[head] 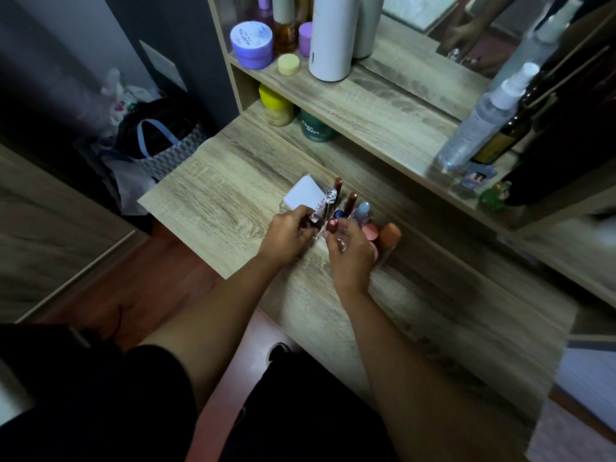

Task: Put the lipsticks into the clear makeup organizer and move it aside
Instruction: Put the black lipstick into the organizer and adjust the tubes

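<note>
The clear makeup organizer [386, 258] stands on the wooden vanity top [233, 195], in front of me at the middle. Several lipsticks and tubes stand upright in it: brown ones [350, 202], a pale blue one [362, 210], a pink one [370, 232] and an orange one [389, 235]. A white compact [301, 194] sits at its far left end. My left hand [288, 236] grips a dark lipstick with a clear cap [315, 221] at the organizer's left side. Beside it, my right hand [350, 253] pinches a dark red lipstick [332, 225] over the organizer.
A shelf unit rises behind the organizer, holding jars [251, 44], a white bottle [331, 36], a clear spray bottle [483, 121] and small figurines [493, 195]. A mirror [466, 31] is at the back right. A patterned bag [163, 141] sits on the floor to the left.
</note>
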`<state>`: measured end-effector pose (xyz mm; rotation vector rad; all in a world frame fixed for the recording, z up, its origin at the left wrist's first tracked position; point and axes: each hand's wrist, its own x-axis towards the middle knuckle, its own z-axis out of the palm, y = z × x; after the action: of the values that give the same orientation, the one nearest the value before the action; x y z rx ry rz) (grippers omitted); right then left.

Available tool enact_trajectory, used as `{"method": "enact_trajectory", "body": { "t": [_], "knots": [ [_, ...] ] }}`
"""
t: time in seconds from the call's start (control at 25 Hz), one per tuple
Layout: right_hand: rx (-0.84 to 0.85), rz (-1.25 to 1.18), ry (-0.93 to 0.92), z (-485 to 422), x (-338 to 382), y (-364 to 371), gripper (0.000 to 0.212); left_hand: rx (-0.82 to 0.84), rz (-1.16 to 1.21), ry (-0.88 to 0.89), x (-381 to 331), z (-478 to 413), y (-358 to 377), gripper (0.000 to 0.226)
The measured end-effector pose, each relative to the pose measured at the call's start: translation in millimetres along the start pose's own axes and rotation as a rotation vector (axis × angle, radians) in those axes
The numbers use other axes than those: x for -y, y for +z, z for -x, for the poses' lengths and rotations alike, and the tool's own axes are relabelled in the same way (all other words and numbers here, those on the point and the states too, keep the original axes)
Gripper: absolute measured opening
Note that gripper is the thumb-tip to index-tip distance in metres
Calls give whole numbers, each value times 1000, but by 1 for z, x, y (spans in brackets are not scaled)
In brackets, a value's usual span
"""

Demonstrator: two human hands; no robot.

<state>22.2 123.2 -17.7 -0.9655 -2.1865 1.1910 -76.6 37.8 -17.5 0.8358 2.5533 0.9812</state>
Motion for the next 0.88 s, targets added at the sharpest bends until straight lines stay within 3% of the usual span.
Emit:
{"method": "enact_trajectory", "body": {
  "t": [0.6, 0.88],
  "knots": [
    [82, 79, 30, -6, 1, -7, 27, 13, -73, 6, -1, -3, 0, 30],
    [19, 55, 87, 14, 6, -12, 19, -17, -88, 3, -4, 4, -12, 32]
  ]
}}
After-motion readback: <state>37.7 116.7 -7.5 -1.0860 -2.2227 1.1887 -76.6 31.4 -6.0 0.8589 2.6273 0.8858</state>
